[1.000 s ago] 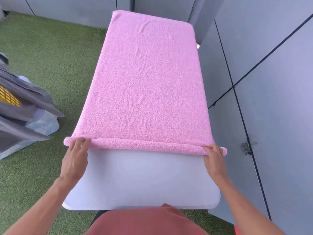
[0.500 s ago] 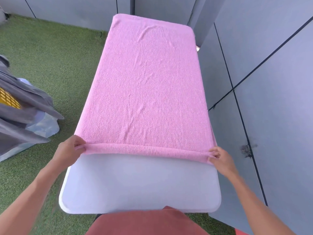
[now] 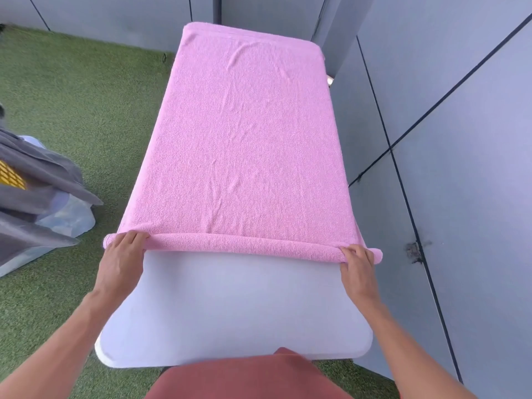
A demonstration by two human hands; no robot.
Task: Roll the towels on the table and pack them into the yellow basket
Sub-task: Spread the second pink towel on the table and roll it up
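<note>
A pink towel (image 3: 244, 139) lies flat along the white table (image 3: 236, 306), covering its far two thirds. Its near edge is turned into a thin roll across the table's width. My left hand (image 3: 122, 254) presses on the roll's left end, fingers laid over it. My right hand (image 3: 358, 263) presses on the roll's right end the same way. A small patch of the yellow basket (image 3: 10, 174) shows at the far left, mostly hidden under grey cloth.
Grey towels (image 3: 34, 180) drape over the basket and a translucent bag (image 3: 66, 217) on the green turf at the left. Grey wall panels stand close along the table's right side and behind it.
Half a second ago my fingers pinched the towel's near edge from the sides. Now both hands lie on top of a thicker roll, which sits slightly farther up the table.
</note>
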